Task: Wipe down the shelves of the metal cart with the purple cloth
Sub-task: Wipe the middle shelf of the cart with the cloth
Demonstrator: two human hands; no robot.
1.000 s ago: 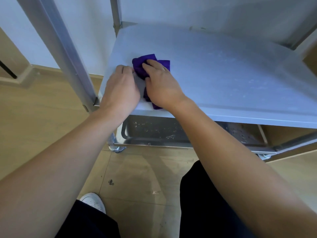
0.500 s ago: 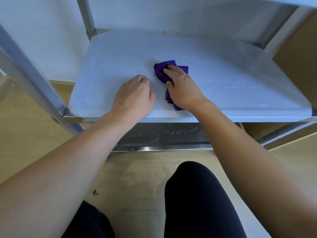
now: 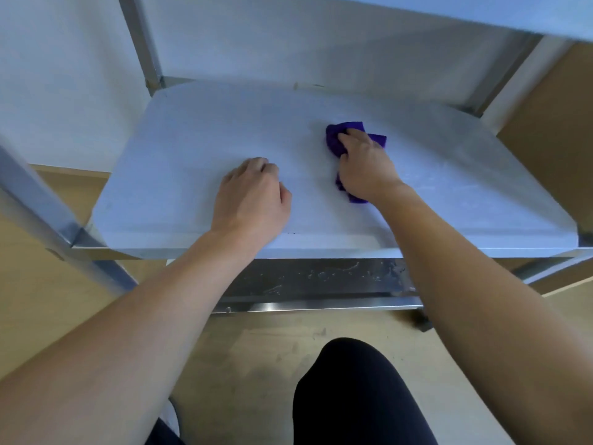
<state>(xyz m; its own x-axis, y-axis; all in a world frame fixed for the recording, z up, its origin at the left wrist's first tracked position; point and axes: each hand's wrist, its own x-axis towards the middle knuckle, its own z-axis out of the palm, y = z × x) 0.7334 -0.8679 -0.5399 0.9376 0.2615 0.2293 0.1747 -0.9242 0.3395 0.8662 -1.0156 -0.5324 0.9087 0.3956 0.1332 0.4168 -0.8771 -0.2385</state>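
Hands are working on one shelf (image 3: 199,149) of the metal cart (image 3: 141,43), two of them. One purple cloth (image 3: 335,139) is lying bunched on the right half of that shelf, and the right hand (image 3: 365,168) is lying over it, fingers curled into the fabric and pinning it to the metal. Well apart to the left, the left hand (image 3: 250,200) is resting knuckles-up near the front edge, loosely curled and gripping nothing. One lower shelf (image 3: 321,277), streaked with marks, is showing beneath; one knee (image 3: 356,390) in dark fabric is hovering over the wooden floor (image 3: 256,348)
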